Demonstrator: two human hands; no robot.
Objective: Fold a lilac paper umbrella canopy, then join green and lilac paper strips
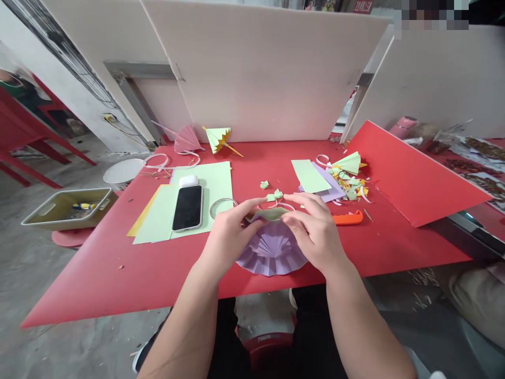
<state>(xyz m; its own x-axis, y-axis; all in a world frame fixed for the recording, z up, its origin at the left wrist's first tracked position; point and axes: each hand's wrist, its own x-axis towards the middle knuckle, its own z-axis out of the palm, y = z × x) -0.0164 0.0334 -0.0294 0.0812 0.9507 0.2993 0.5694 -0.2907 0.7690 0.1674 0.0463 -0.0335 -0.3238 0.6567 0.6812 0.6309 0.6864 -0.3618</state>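
A round of pleated purple paper (272,250) spreads in front of me at the table's near edge, folds fanning from its middle. My left hand (236,226) grips its far left side between thumb and fingers. On the far right side, my right hand (313,226) holds it with fingers bent. A pale green strip (272,213) shows along the far edge between my hands; how it joins the purple paper is hard to see. Just beyond my fingertips lie small green paper scraps (278,195) and a thin pink-white strip.
A phone (188,208) rests on green sheets (216,179) at left, beside a tape ring (221,206). Small paper umbrellas (219,139) stand at the back. An orange cutter (347,218), paper scraps (351,184) and a raised red board (414,173) are at right.
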